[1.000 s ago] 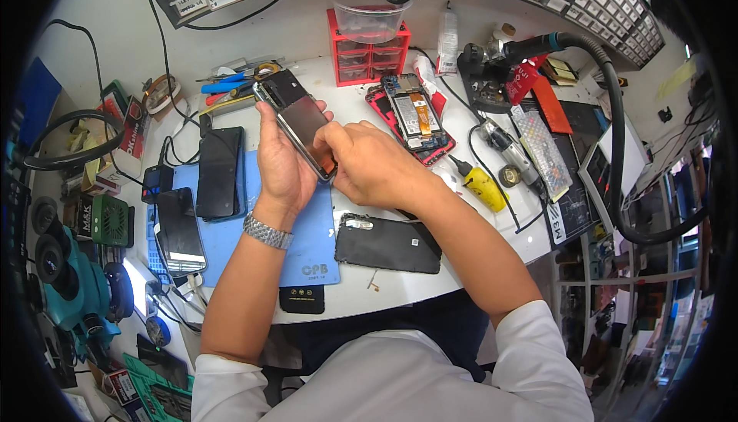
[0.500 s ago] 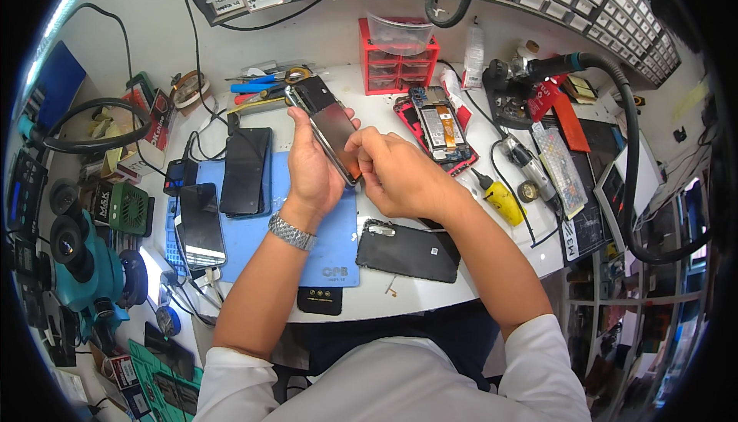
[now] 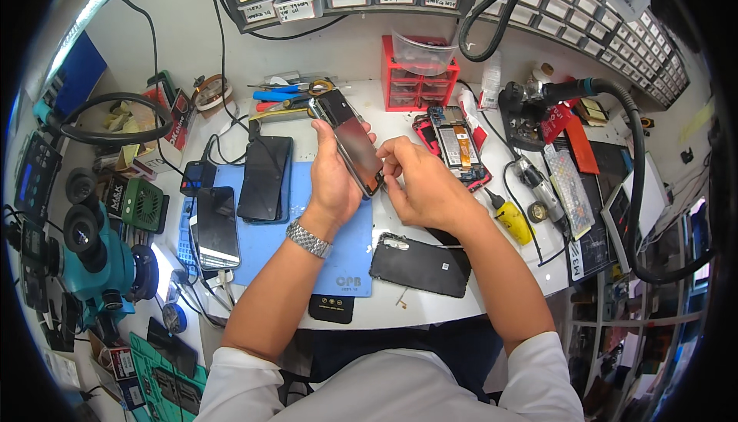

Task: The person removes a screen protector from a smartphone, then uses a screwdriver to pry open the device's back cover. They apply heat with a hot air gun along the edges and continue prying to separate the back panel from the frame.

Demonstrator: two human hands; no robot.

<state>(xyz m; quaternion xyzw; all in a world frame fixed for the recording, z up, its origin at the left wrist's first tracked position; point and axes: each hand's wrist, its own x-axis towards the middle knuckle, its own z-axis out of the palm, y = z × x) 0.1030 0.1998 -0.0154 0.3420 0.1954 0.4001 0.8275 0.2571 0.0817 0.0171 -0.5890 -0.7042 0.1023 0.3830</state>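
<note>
My left hand (image 3: 329,184) is wrapped round the edges of a smartphone with its back off (image 3: 354,139), holding it tilted above the blue work mat (image 3: 269,259). Inside it show a dark upper part, a shiny grey middle and an orange-brown patch at the lower end. Thumb and fingers of my right hand (image 3: 423,190) are pinched together by the phone's lower right corner; whatever lies between them is too small to make out. Below my right hand a black phone back cover (image 3: 421,267) lies on the white table.
Beyond my right hand lies an opened red phone (image 3: 458,145) near a yellow bottle (image 3: 513,222). Two phones, one black (image 3: 265,177) and one white-edged (image 3: 218,226), rest at left. A teal microscope (image 3: 108,257) stands far left, a red drawer box (image 3: 403,84) behind.
The whole view has shifted, so everything appears a little farther right and lower. My left hand still grips the phone, and my right fingers stay at its lower corner, slightly rearranged.
</note>
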